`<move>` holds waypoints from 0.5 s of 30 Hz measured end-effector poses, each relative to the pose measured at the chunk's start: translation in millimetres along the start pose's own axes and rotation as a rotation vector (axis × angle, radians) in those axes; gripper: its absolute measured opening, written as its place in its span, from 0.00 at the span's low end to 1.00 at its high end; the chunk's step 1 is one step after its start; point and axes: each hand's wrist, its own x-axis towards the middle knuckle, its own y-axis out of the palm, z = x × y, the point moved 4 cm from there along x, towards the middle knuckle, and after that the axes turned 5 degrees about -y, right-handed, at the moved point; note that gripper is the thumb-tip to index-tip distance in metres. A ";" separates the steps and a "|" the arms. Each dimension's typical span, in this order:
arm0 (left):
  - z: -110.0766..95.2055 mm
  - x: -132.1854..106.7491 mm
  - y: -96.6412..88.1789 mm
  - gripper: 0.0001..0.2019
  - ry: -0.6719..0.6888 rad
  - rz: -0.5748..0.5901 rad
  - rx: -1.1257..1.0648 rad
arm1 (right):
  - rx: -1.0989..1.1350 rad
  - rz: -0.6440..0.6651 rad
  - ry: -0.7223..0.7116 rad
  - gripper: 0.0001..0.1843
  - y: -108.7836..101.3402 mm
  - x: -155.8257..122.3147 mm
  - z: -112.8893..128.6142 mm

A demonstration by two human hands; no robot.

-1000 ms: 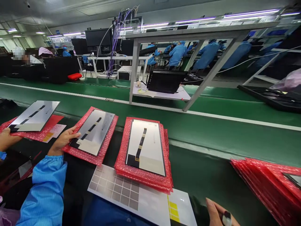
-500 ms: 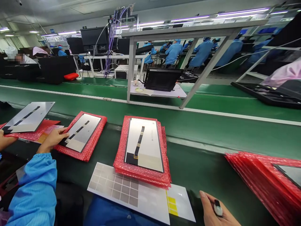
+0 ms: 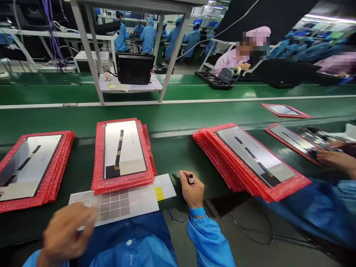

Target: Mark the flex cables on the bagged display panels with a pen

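Curled round a small black-and-white object (image 3: 191,179), my right hand (image 3: 194,191) is just right of the gridded sheet (image 3: 142,199); the silvery panel (image 3: 131,146) lies ahead and leftward, on red bubble pouches (image 3: 122,185). My left hand (image 3: 68,230) blurs; its grip I cannot tell.

head view: from wearer's head, facing forward and down
close: bare left hand (image 3: 69,231), bare right hand (image 3: 192,189)
farther: flat green belt (image 3: 178,115)
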 end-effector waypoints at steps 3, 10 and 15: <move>-50.3 -10.3 75.5 0.18 0.395 0.337 0.046 | 0.067 -0.013 0.005 0.21 -2.5 -1.6 -0.2; -76.8 -2.9 161.2 0.20 0.466 0.642 0.173 | 0.254 -0.018 0.053 0.27 -9.5 -8.3 4.3; -72.1 4.6 185.0 0.29 0.401 0.738 0.254 | 0.378 0.331 0.210 0.26 0.0 -25.4 13.1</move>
